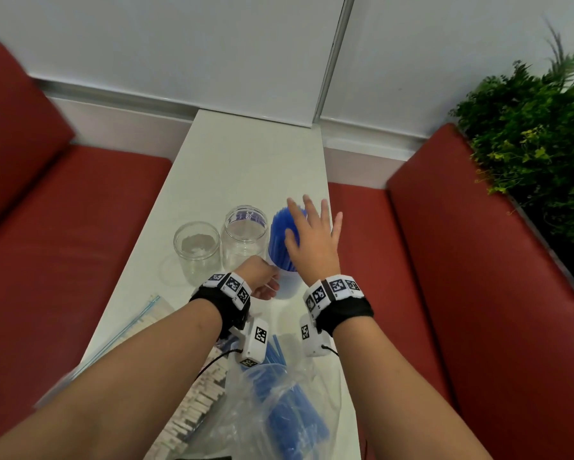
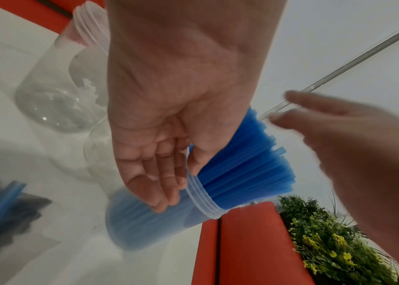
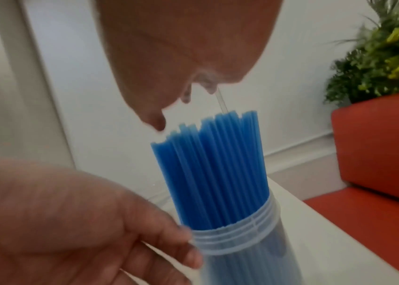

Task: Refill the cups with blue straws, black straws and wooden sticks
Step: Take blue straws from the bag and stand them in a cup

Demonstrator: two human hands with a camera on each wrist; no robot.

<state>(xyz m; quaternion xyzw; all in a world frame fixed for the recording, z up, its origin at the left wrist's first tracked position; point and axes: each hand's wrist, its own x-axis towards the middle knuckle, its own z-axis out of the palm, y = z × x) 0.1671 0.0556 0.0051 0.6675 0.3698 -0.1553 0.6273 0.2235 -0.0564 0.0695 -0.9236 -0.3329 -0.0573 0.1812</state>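
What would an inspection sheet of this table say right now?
Surface: white table, bare at far end.
Job's things: blue straws upright in jar; two clear jars hold no straws; wooden sticks lying loose; bagged blue straws.
Clutter: zip bag.
Hands: left hand holds jar; right hand open over straws.
Cables: black wire at wrist camera.
Surroundings: red benches, plant.

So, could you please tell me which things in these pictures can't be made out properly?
- Base of the cup of blue straws: in the head view, the left hand and right hand cover it.
- Label on the middle jar: head view, too small to read.
- Dark contents of the zip bag: left wrist view, blurred.
- Right hand's fingertips: right wrist view, hidden behind the palm.
- Bag of blue straws: head view, partly covered by the forearms.
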